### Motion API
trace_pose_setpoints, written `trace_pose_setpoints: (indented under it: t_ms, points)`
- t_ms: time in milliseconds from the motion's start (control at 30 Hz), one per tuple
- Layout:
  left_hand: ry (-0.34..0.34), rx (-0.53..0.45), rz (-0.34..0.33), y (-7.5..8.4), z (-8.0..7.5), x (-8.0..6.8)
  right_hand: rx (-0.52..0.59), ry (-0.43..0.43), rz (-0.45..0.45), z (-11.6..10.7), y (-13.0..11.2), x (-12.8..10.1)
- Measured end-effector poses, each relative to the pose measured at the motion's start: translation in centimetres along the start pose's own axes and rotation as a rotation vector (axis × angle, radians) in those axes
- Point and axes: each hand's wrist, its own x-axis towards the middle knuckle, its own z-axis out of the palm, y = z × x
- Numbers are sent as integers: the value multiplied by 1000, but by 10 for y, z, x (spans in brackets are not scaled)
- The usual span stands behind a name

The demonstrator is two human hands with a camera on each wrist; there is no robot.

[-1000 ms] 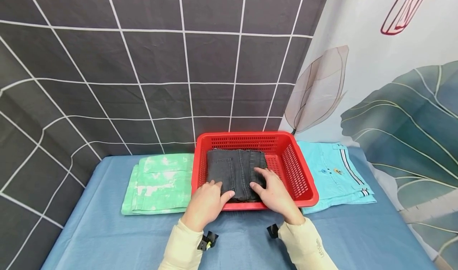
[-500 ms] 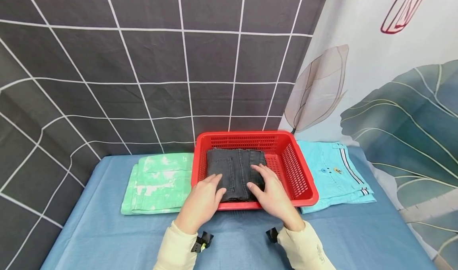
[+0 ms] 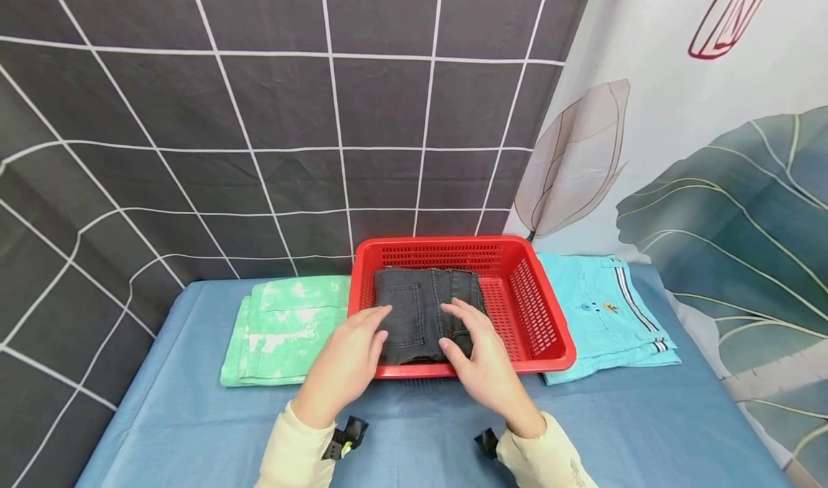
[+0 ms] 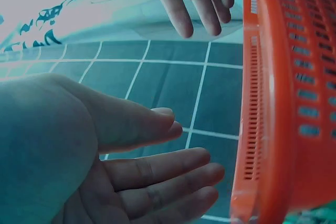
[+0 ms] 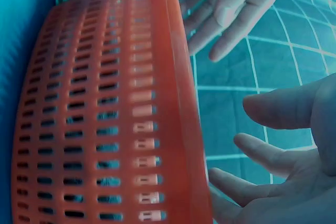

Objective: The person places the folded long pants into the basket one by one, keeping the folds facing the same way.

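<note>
Folded black jeans [image 3: 406, 308] lie in the left part of a red plastic basket [image 3: 462, 368] with slotted walls. My left hand [image 3: 346, 358] is over the basket's front left rim, its fingers extended and holding nothing. Above the front rim, further right, hovers my right hand [image 3: 484, 358], fingers spread and apart from the jeans. In the left wrist view the left hand [image 4: 142, 171] is beside the basket wall [image 4: 262, 103]. The right wrist view has the right hand [image 5: 283, 156] just above the basket's rim [image 5: 181, 77].
Folded green and white tie-dye cloth [image 3: 291, 330] lies left of the basket. Folded light blue garment [image 3: 601, 315] with striped trim lies on its right. A blue cloth [image 3: 414, 430] covers the table. Behind hangs a dark gridded curtain [image 3: 382, 107].
Both hands have drawn back from the jeans toward the front; the left has also moved left. The jeans stay in the basket, which has not moved.
</note>
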Motion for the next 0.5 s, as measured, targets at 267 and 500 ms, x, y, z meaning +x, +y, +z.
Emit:
trace_pose_setpoints:
  t_ms: [267, 500]
  points:
    - [75, 19, 0, -13, -14, 0, 39, 8, -94, 7, -17, -8]
    - [130, 35, -25, -25, -20, -2, 65, -9, -179, 13, -27, -14]
